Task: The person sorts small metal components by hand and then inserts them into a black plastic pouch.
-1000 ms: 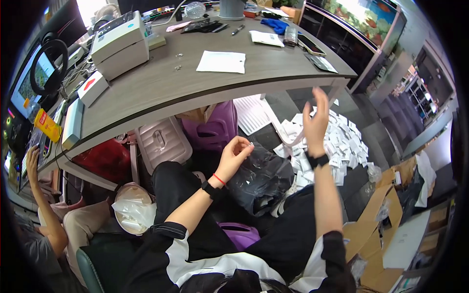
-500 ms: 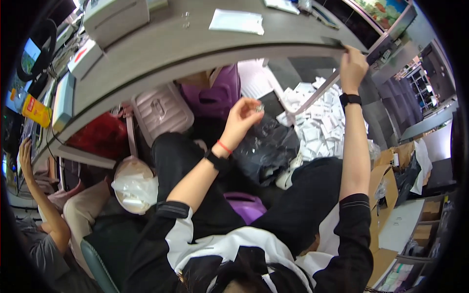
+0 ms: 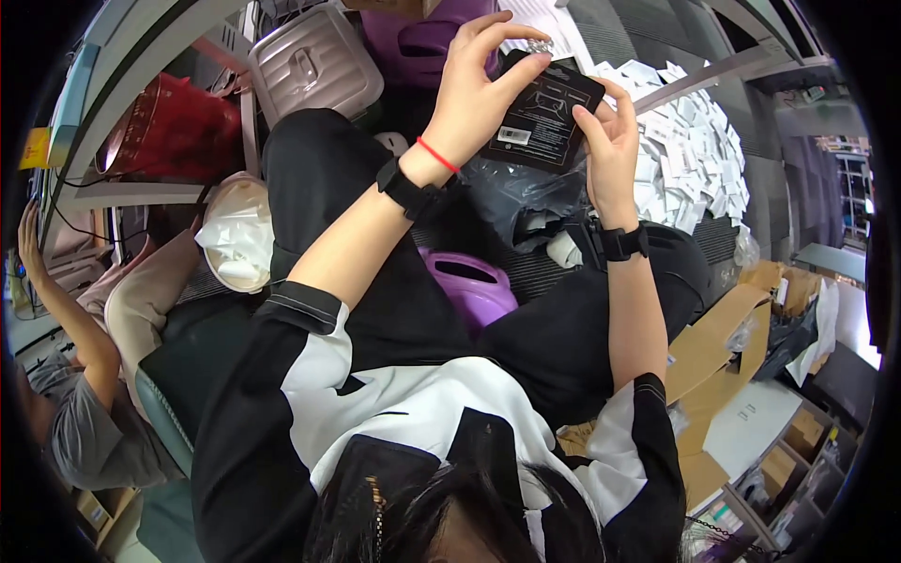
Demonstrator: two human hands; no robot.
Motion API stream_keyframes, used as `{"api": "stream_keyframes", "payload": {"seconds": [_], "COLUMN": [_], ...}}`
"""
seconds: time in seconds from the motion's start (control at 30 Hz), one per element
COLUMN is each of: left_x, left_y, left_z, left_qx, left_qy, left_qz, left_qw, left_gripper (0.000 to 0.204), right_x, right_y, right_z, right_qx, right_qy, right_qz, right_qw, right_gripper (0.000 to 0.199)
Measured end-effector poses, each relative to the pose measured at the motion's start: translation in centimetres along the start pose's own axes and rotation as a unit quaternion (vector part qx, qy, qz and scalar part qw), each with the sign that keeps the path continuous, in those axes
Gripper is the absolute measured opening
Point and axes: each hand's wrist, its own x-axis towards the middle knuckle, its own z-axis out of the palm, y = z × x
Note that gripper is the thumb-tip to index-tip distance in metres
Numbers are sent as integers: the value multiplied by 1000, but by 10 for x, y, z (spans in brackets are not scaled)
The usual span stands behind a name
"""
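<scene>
Black packet (image 3: pixel 542 117), gripped by right fingers (image 3: pixel 591 129); shiny piece (image 3: pixel 540 44), pinched between left fingers (image 3: pixel 524 77); dark bag (image 3: pixel 521 192) lying below.

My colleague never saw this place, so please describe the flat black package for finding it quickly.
Find the heap of white packets on the floor, upper right. At its left edge, the person's right hand pinches the flat black package. Unlike the crumpled black bag below, it is flat, with a small white rectangle.
</scene>
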Motion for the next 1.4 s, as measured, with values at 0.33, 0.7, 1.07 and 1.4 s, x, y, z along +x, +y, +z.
{"api": "stream_keyframes", "payload": {"seconds": [0.33, 0.7, 1.07, 1.4], "left_x": [6, 8, -12, -1], "left_y": [2, -8, -30, -4], "left_z": [1, 10, 16, 10], "left_qx": [-94, -98, -470, -146], "left_qy": [-170, -69, -68, -137], "left_qz": [-112, -54, -443, -187], "left_qw": [975, 991, 760, 962], "left_gripper": [24, 19, 12, 22], "right_x": [0, 8, 9, 12], "right_y": [2, 10, 9, 21], "right_z": [-12, -26, -31, -28], "right_qx": [-152, -164, 58, 31], "right_qy": [23, -61, 56, 59], "right_qz": [-49, -13, 90, 68], "right_qw": [987, 984, 993, 995], "right_gripper": [23, 13, 13, 20]}}
